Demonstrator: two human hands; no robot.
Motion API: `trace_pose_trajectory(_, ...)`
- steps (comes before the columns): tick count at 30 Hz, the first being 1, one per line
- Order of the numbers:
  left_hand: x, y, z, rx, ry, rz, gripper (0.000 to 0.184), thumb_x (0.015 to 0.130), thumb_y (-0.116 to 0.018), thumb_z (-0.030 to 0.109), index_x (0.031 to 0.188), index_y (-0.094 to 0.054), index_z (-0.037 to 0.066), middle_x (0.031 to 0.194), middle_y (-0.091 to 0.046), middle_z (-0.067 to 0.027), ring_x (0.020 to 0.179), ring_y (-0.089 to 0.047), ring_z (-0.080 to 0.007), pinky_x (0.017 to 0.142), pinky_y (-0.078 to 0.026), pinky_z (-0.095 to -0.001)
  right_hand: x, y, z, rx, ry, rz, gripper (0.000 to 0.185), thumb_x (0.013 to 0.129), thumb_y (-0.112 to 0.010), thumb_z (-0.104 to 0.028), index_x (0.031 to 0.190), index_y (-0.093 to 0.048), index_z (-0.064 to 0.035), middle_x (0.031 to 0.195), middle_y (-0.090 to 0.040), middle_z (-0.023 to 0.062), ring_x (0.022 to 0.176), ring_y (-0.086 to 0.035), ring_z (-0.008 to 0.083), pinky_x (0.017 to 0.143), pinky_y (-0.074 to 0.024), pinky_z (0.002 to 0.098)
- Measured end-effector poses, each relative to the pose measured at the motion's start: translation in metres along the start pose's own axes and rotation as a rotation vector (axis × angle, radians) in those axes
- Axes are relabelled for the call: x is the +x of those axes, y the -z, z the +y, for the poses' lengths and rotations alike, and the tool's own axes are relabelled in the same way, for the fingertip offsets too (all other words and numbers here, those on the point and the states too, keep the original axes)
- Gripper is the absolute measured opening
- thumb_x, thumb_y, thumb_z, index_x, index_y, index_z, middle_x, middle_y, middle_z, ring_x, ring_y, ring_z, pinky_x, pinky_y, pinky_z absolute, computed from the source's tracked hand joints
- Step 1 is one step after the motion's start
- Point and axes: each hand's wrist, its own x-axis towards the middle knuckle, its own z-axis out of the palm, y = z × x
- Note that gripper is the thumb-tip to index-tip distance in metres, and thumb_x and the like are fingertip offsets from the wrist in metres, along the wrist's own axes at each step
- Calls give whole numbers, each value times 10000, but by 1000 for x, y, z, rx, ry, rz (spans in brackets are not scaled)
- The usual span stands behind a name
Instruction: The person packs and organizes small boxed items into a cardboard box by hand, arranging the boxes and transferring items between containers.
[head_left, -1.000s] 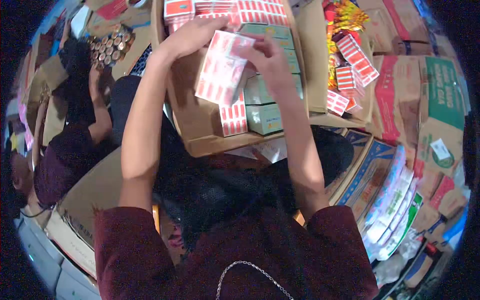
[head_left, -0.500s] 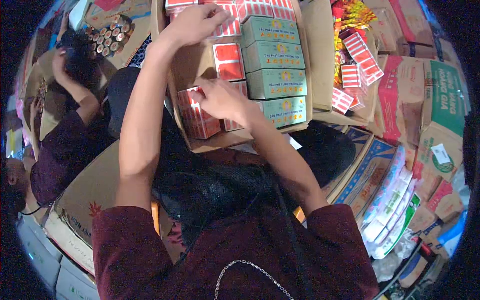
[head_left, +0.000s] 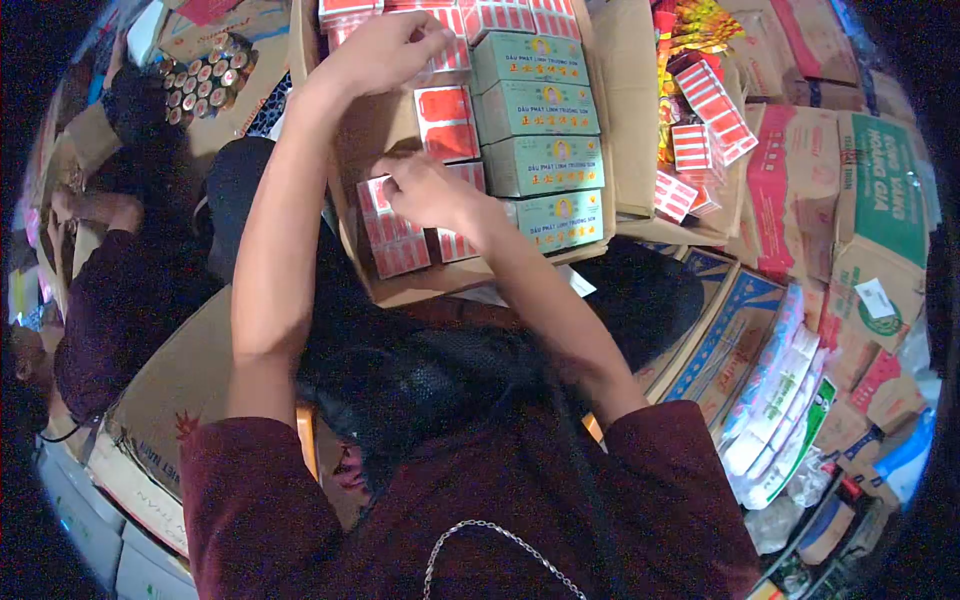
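An open cardboard box (head_left: pixel 400 290) lies in front of me, with green printed boxes (head_left: pixel 545 165) stacked along its right side and red-and-white packs (head_left: pixel 447 124) beside them. At the near left corner of the box stands a red-striped pack (head_left: pixel 394 232), its top under the fingers of my right hand (head_left: pixel 435 192), which are curled round its upper edge. My left hand (head_left: pixel 385 50) hovers over the upper left part of the box, near more red-and-white packs (head_left: pixel 445 40). Its fingers are partly bent and apart, with nothing seen between them.
To the right, another carton (head_left: pixel 622 130) holds red-striped packs (head_left: pixel 715 110) and yellow-red packets (head_left: pixel 700 28). Flattened cartons (head_left: pixel 790 190) lie beyond. At the left, a co-worker's arm (head_left: pixel 110 212) reaches near small round-topped jars (head_left: pixel 205 90).
The large red-and-white pack held up a second ago has left the air, and a pack now stands in the near left corner. My right hand moved down and left to it.
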Motion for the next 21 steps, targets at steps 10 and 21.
trace_pose_trajectory(10, -1, 0, 11, 40, 51, -95, 496, 1031, -557, 471, 1322, -644, 79, 1141, -729, -171, 1075, -697, -273, 955, -524, -390, -5, 9, -18, 151, -185, -139, 339, 883, -637, -128, 1208, -633, -31, 1078, -685, 243, 1067, -655, 438, 923, -522, 541)
trace_pose_trajectory(21, -12, -19, 4, 69, 37, -294, 489, 1024, -596, 371, 1327, -614, -13, 1240, -696, -227, 1179, -662, -330, 1027, -492, -415, -138, 96, -7, 450, -19, 612, 276, 942, -683, -113, 1206, -689, -35, 1051, -734, 138, 950, -702, 215, 847, -566, 346)
